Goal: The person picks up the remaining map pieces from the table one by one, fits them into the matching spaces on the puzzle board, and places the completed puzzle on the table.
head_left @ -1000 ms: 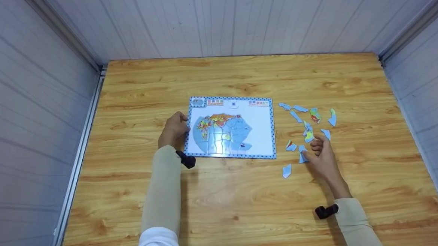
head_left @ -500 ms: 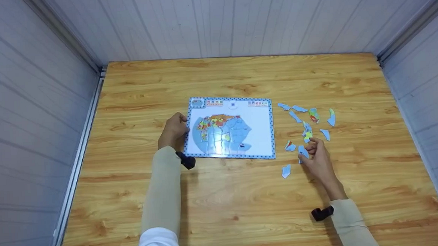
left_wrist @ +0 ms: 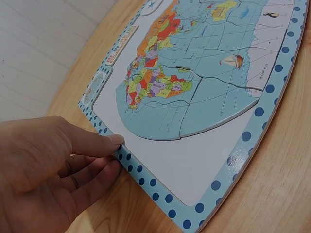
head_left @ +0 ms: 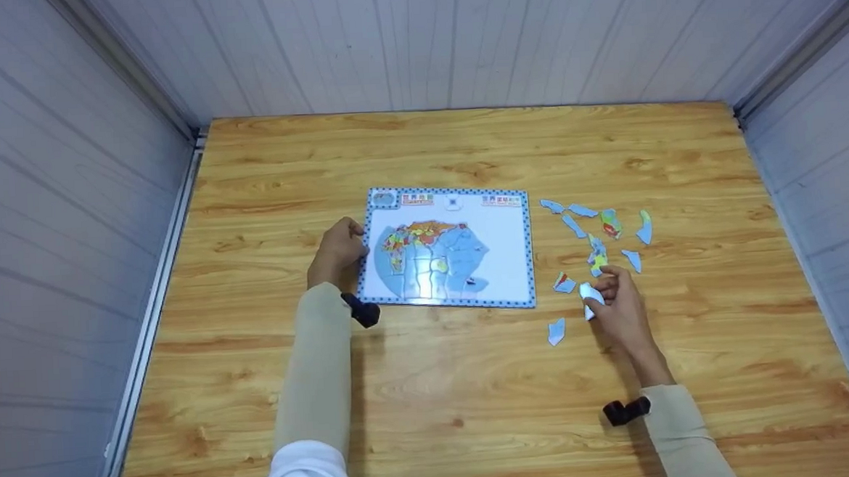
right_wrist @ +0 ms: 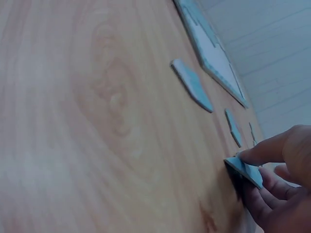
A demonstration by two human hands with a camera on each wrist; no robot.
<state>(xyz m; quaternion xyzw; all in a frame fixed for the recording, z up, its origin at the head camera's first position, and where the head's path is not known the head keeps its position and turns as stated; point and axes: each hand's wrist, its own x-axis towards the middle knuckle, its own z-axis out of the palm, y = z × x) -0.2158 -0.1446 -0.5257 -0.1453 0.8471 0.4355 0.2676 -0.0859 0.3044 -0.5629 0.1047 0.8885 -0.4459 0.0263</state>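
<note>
A world map jigsaw board [head_left: 506, 263] with a blue dotted border lies flat, its left and middle part covered by fitted pieces. At its left edge my left hand [head_left: 338, 250] grips the border; in the left wrist view the thumb [left_wrist: 114, 141] lies on top and the other fingers curl against the side. Right of the board, my right hand [head_left: 621, 312] pinches a blue puzzle piece [head_left: 590, 299] between thumb and fingers. The right wrist view shows this piece [right_wrist: 245, 172] tilted, one edge raised from the table and a dark shadow under it.
Several loose puzzle pieces lie right of the board, among them a yellow and blue one [head_left: 597, 255], a green and red one [head_left: 610, 224] and a plain blue one [head_left: 556, 332]. Pale panel walls [head_left: 414, 43] surround the wooden table [head_left: 456, 426].
My right hand has shifted slightly left and closed its fingers on the blue puzzle piece, which has tilted up and now catches the light. The left hand and the board stay still.
</note>
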